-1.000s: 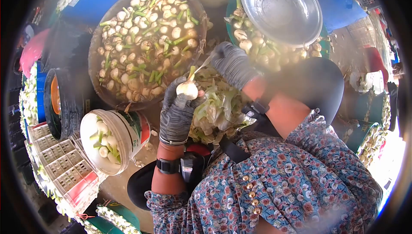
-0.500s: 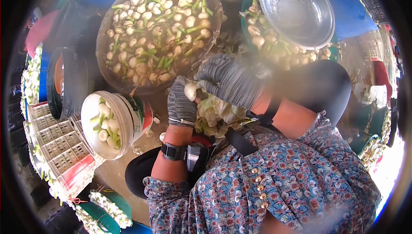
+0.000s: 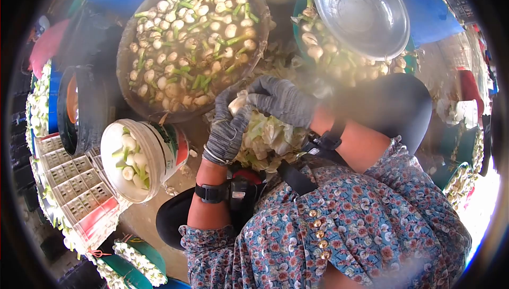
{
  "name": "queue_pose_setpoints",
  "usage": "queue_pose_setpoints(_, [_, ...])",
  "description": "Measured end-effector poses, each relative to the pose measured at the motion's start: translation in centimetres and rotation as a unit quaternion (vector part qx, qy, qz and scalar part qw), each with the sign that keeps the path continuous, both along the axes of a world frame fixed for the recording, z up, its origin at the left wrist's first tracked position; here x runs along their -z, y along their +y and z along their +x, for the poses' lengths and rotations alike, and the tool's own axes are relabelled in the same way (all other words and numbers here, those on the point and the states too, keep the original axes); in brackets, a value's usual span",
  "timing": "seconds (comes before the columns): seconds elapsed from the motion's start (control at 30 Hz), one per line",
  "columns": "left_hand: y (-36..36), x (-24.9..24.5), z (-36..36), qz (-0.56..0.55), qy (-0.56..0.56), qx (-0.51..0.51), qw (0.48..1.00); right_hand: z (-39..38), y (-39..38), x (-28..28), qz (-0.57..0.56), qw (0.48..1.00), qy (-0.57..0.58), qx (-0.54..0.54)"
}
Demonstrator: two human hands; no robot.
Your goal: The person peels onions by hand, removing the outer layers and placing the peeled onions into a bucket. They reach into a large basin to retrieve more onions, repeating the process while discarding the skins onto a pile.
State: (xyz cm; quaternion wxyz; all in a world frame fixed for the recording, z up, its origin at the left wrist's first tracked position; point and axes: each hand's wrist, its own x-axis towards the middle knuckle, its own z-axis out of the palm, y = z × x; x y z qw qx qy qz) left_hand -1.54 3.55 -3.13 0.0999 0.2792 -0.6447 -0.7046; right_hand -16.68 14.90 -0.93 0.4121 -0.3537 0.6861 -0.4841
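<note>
In a grey knitted glove, my left hand is closed around a pale onion bulb. My right hand, gloved alike, pinches at the bulb's upper right side. Its fingertips are partly hidden, so whether they grip loose skin cannot be made out. Beyond both hands stands a big round tub of murky water filled with whitish onion bulbs that have green stems. Below the hands lies a heap of pale peelings. To the left, a white bucket tilts toward me with cleaned onions inside.
A metal basin rests over a green tub of more onions at the upper right. White plastic crates stand at the left, beside a dark round container. Green trays of onions sit at the lower left.
The left hand has turned, its fingers now wrapped up around the bulb, which has risen slightly. My right hand has shifted a little downward and its fingers have come against the bulb.
</note>
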Motion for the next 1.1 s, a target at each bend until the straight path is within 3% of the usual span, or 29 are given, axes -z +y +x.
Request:
queue_pose_setpoints(0.13, [-0.3,0.7,0.4,0.012,0.031,0.052,0.998,-0.4,-0.2,1.4,-0.020,0.997,0.051,-0.054])
queue_pose_setpoints(0.23, [-0.3,0.7,0.2,-0.258,0.059,0.088,0.960,-0.1,-0.3,2.4,-0.016,0.992,0.119,-0.040])
queue_pose_setpoints(0.3, [-0.4,0.7,0.0,-0.268,0.067,0.081,0.958,0.3,-0.4,2.6,-0.027,0.976,0.213,-0.023])
queue_pose_setpoints(0.33, [-0.4,0.6,0.0,-0.273,0.071,0.076,0.956,0.6,-0.4,2.0,-0.022,0.981,0.192,0.002])
queue_pose_setpoints(0.4, [-0.3,-0.2,0.2,0.001,0.032,0.024,0.999,1.1,-0.6,0.2,-0.013,0.987,0.151,0.052])
queue_pose_setpoints(0.43, [-0.4,-0.5,0.2,0.140,0.012,-0.003,0.990,1.2,-0.5,0.4,-0.054,0.969,0.235,0.045])
queue_pose_setpoints(0.5, [-0.6,-0.8,0.2,0.158,-0.024,-0.010,0.987,1.2,-0.1,1.2,-0.131,0.908,0.397,0.026])
queue_pose_setpoints(0.53, [-0.7,-0.8,0.2,0.167,-0.041,-0.013,0.985,1.2,-0.1,1.0,-0.108,0.933,0.342,0.037])
queue_pose_setpoints(0.6, [-0.3,-0.3,0.0,-0.052,0.022,0.023,0.998,1.1,-0.2,0.6,-0.065,0.970,0.227,0.058])
queue_pose_setpoints(0.63, [-0.1,-0.1,-0.1,-0.161,0.053,0.041,0.985,0.3,-0.1,2.3,-0.084,0.927,0.363,0.034])
queue_pose_setpoints(0.7, [0.5,-0.3,-0.3,-0.270,0.053,0.036,0.961,-1.7,0.0,7.1,-0.116,0.784,0.610,-0.015])
queue_pose_setpoints(0.73, [0.5,-0.5,-0.3,-0.324,0.053,0.033,0.944,-1.9,-0.3,5.4,0.003,0.912,0.410,-0.006])
queue_pose_setpoints(0.77, [0.4,1.3,0.0,-0.259,0.093,0.002,0.962,-2.1,-0.8,2.3,0.121,0.976,0.181,0.002])
queue_pose_setpoints(0.8, [0.0,1.9,0.2,-0.108,0.078,-0.043,0.990,-2.3,-1.0,0.5,0.230,0.971,-0.061,0.011])
queue_pose_setpoints(0.87, [-1.1,1.7,0.4,0.197,0.042,-0.129,0.971,-1.6,-0.1,2.8,0.187,0.945,0.208,-0.169])
queue_pose_setpoints(0.9, [-1.2,1.1,-0.3,0.183,0.032,-0.192,0.964,-1.2,-0.2,3.8,0.220,0.918,0.237,-0.229])
queue_pose_setpoints(0.93, [-1.8,1.3,0.1,0.291,0.099,-0.243,0.920,-0.7,-0.3,4.9,0.250,0.886,0.264,-0.287])
queue_pose_setpoints(1.0, [-2.5,1.7,-0.1,0.266,0.091,-0.293,0.914,0.5,0.2,7.2,0.199,0.908,0.262,-0.261])
queue_pose_setpoints(1.03, [-2.6,1.3,-0.6,0.212,0.063,-0.263,0.939,0.8,0.4,5.8,0.156,0.926,0.263,-0.221])
queue_pose_setpoints(1.1, [-1.6,0.2,-2.1,0.100,0.039,-0.206,0.973,0.2,-0.5,6.1,0.070,0.984,0.113,-0.123])
